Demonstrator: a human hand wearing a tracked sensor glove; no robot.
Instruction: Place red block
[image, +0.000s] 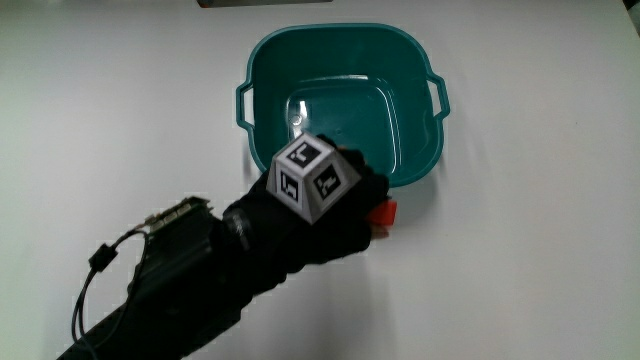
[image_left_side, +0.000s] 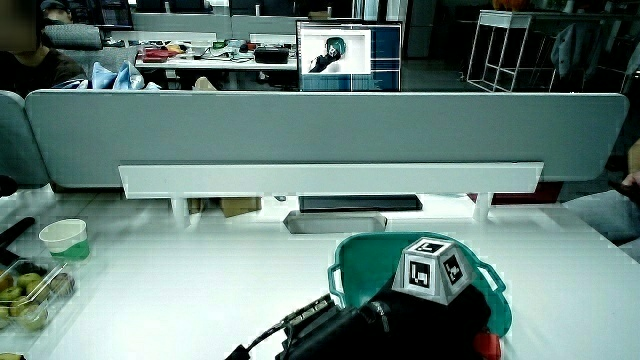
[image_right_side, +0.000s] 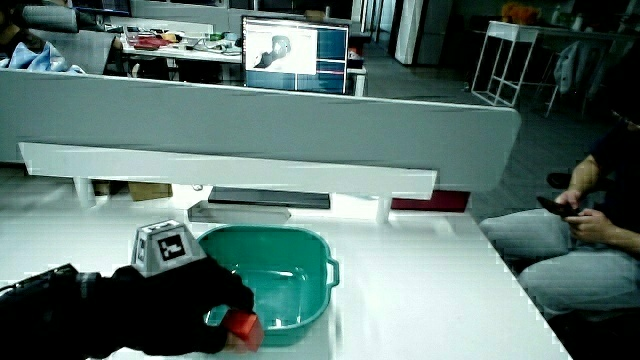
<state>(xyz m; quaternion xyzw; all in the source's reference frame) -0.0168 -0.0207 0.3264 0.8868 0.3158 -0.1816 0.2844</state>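
The red block (image: 383, 214) shows at the fingertips of the gloved hand (image: 322, 222), just outside the teal basin (image: 262, 62), at the rim nearest the person. The hand's fingers are curled around the block, which shows as a small red piece in both side views (image_left_side: 487, 346) (image_right_side: 243, 329). A patterned cube (image: 314, 176) sits on the back of the hand. Most of the block is hidden by the glove. I cannot tell whether it rests on the table or hangs just above it. The basin (image_right_side: 312, 243) holds nothing that I can see.
In a side view, a paper cup (image_left_side: 64, 239) and a clear container of fruit (image_left_side: 24, 292) stand near the table's edge. A flat grey tray (image_left_side: 335, 221) lies by the low partition (image_left_side: 320, 135). A thin cable (image: 96, 268) loops off the forearm.
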